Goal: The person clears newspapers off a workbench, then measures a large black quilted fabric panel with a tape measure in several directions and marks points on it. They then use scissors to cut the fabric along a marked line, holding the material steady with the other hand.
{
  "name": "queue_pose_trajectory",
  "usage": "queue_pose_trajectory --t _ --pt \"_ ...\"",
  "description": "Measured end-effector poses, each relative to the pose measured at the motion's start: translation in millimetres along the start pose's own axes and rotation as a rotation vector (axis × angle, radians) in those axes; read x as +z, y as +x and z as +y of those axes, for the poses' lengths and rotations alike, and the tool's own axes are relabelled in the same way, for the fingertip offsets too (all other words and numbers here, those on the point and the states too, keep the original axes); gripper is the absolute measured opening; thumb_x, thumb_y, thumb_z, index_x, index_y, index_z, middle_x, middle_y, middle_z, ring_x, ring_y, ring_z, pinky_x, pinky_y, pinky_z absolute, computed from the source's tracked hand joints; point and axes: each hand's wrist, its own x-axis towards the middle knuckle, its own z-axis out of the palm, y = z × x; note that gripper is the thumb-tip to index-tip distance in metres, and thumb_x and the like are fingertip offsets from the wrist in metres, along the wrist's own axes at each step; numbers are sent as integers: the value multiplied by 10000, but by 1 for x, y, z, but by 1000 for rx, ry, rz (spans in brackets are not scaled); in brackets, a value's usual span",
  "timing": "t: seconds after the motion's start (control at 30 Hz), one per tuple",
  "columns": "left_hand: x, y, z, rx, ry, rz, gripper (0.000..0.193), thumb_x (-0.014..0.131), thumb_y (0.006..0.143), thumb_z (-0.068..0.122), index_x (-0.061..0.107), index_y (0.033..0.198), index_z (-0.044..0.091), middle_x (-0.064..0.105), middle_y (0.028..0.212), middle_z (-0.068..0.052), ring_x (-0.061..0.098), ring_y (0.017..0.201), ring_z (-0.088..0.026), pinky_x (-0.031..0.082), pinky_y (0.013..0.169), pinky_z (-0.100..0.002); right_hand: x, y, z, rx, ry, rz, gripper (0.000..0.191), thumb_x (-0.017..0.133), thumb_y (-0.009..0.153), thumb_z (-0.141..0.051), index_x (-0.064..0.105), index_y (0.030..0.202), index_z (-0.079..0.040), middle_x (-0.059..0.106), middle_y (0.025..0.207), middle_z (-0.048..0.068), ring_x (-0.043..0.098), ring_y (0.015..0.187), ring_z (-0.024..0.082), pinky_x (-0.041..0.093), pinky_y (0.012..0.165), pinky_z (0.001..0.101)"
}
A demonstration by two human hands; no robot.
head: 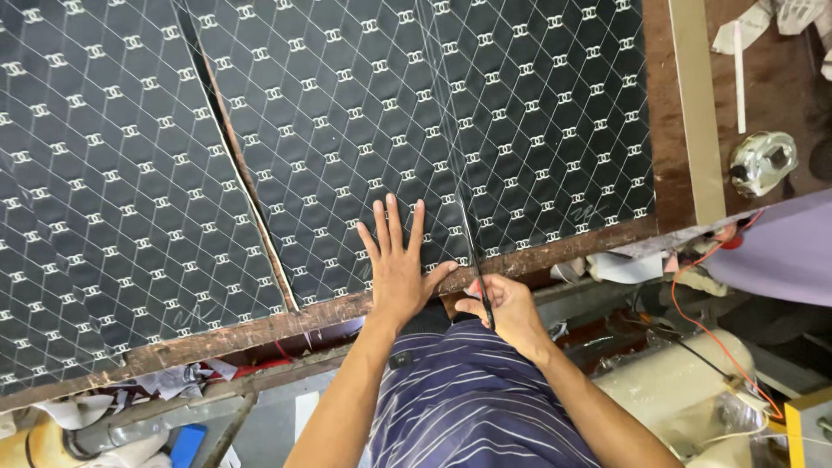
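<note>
A large sheet of black quilted material (347, 130) with a white diamond pattern and small white emblems covers a brown wooden table (667, 130). My left hand (397, 264) lies flat on the sheet near the table's front edge, fingers spread. My right hand (503, 308) sits just below the table edge, closed on a thin dark blade-like tool (477, 269) that runs up into a cut line in the sheet. A second slanting cut (234, 165) separates the left panel from the middle one.
A strip of pale wood (693, 104) borders the table at right. A shiny metal object (763, 162) lies on the brown surface beyond it. Orange wire (693, 295), a cream roll (685, 381), paper scraps and clutter lie below the table. My striped shirt (468, 407) fills the bottom centre.
</note>
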Motion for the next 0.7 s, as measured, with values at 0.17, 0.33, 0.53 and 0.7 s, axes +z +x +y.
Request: queue_pose_trajectory --t 0.17,0.33,0.53,0.7 --pt "-2 1 0 -1 2 -3 1096 695 819 659 201 1626 106 58 1667 -304 14 1552 -479 21 1200 -699 0 1 -3 31 19 -6 292 885 752 -119 673 927 -20 606 635 -16 493 496 43 379 448 217" --pt "-4 2 0 -4 -9 -12 1092 694 825 658 201 1627 104 57 1667 -304 9 1550 -480 19 1198 -696 0 1 -4 30 31 -20 286 879 757 -125 675 926 -19 621 640 -8 504 496 46 389 450 216" --pt "-4 2 -1 -2 -19 -11 1086 704 826 637 198 1626 103 50 1668 -301 3 1551 -479 16 1200 -694 0 0 -7 50 19 -14 295 885 751 -128 674 927 -20 632 655 0 492 504 47 377 452 216" --pt "-3 1 -1 -6 -27 -14 1091 708 822 636 198 1626 104 47 1668 -300 2 1553 -476 15 1202 -694 0 -1 -11 71 -1 -13 290 882 757 -129 670 922 -17 637 657 2 507 503 55 395 456 216"
